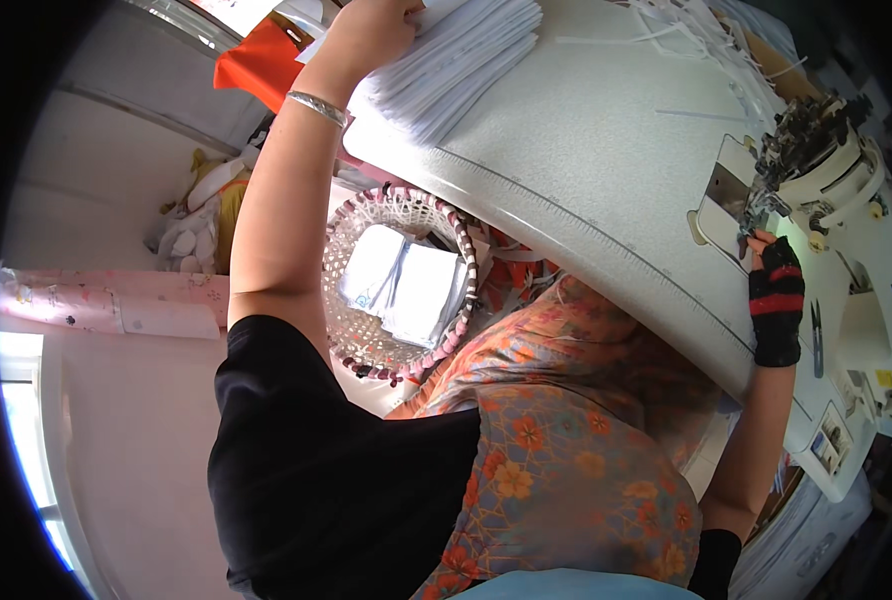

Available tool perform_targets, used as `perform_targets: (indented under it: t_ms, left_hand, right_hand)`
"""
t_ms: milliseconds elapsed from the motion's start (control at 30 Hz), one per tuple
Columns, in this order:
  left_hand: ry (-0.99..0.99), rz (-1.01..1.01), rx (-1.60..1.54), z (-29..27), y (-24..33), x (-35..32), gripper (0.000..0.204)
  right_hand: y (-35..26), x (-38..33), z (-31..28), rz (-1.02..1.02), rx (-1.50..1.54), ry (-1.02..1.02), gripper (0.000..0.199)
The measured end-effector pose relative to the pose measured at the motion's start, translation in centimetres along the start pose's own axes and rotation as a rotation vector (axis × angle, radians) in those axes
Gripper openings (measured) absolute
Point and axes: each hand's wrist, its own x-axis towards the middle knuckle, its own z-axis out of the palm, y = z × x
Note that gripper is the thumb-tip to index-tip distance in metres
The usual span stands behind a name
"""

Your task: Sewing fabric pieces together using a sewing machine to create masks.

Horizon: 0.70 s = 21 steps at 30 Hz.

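Note:
My left hand (381, 32) reaches to the far left of the table, at a thick stack of white flat pieces (456, 65). Its fingers look curled over the stack's edge, partly cut off by the picture's top. A silver bangle (316, 106) circles that wrist. My right hand (776, 295), in a black fingerless glove with red bands, rests beside the needle area of a sewing machine (816, 170). Its bare fingertips are bent together close to the presser foot; what they hold, if anything, is too small to make out.
Dark thread snips (817, 338) lie right of my glove. White strips (701, 40) are heaped at the table's far side. Below the table's left edge, a woven basket (471, 265) holds folded white pieces (406, 285). An orange-red cloth (261, 65) hangs beyond my left arm.

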Motion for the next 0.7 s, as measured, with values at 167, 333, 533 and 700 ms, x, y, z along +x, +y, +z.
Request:
perform_targets:
  t_ms: [167, 333, 533, 700]
  left_hand:
    - [0.116, 0.113, 0.104, -2.3, 2.0, 0.0, 0.030]
    - [-0.005, 0.410, 0.066, -3.0, 10.0, -1.5, 0.035]
    - [-0.352, 0.711, -0.419, 4.7, 25.0, -8.1, 0.044]
    - [-0.466, 0.653, -0.829, 7.5, 28.5, -10.0, 0.031]
  right_hand:
    - [-0.4, 0.2, -0.2, -0.042, -0.030, 0.029, 0.019]
    - [-1.0, 0.4, -0.3, -0.063, 0.010, 0.071, 0.017]
    - [-5.1, -0.9, -1.6, 0.017, 0.068, 0.068, 0.034]
    - [-9.0, -3.7, -0.2, -0.068, -0.028, -0.038, 0.044]
